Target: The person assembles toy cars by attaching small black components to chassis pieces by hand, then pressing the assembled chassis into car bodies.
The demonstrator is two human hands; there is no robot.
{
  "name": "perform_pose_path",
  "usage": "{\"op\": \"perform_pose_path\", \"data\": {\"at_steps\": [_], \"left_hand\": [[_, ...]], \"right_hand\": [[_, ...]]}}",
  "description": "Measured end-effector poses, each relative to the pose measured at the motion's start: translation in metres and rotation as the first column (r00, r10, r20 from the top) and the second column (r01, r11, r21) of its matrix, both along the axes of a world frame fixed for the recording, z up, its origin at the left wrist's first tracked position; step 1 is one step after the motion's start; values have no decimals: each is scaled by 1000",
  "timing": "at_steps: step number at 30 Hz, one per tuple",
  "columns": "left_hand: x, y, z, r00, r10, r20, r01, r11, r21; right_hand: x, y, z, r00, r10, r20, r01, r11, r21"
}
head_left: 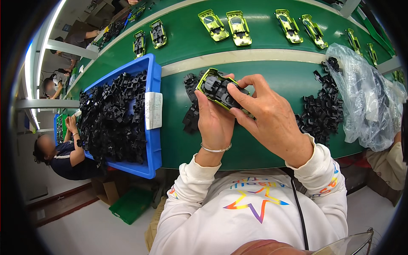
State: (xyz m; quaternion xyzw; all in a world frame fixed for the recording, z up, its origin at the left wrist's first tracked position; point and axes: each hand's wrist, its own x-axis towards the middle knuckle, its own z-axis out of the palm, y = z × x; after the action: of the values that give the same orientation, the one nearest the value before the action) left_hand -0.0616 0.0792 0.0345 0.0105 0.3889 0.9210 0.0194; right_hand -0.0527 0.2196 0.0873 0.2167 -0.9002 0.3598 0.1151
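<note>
Over the green workbench I hold a lime-green toy car body (206, 77) with its open side up and a black plastic interior part (219, 88) lying in it. My left hand (213, 121) cradles the car body from below and the left, its thumb along the near edge. My right hand (267, 112) grips the other end, with its index finger pressed on the black part and the thumb at the near rim. The fingers cover that end of the car. Just left of the car, a small heap of black plastic parts (192, 117) lies on the bench.
A blue bin (154, 148) full of black parts (112, 119) stands on the left. At right, more black parts (323, 112) lie beside a clear plastic bag (365, 102). Beyond a pale rail (242, 56), several green car bodies (239, 29) sit on a green strip. A co-worker (70, 153) sits far left.
</note>
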Motion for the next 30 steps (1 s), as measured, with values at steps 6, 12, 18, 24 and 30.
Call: {"op": "perform_pose_path", "data": {"at_steps": [6,12,18,24,30], "left_hand": [[1,-1,-2,1000,-1,-18,0,999,-46],[-4,1,0,999,15,-46,-18,996,-84],[-10,-3,-2,1000,12,-24,-14,996,-84],[-68,-31,12,995,39,97,-19,980,-196],[-228,-101,-22,904,424,63,-300,730,-614]], "right_hand": [[-1,2,5,1000,26,-10,-26,999,23],[4,-1,4,1000,11,-11,-11,1000,-6],[3,-1,13,997,-3,-83,20,980,200],[-8,15,1,997,-15,-70,20,998,66],[-13,46,-18,999,-35,29,33,997,63]]}}
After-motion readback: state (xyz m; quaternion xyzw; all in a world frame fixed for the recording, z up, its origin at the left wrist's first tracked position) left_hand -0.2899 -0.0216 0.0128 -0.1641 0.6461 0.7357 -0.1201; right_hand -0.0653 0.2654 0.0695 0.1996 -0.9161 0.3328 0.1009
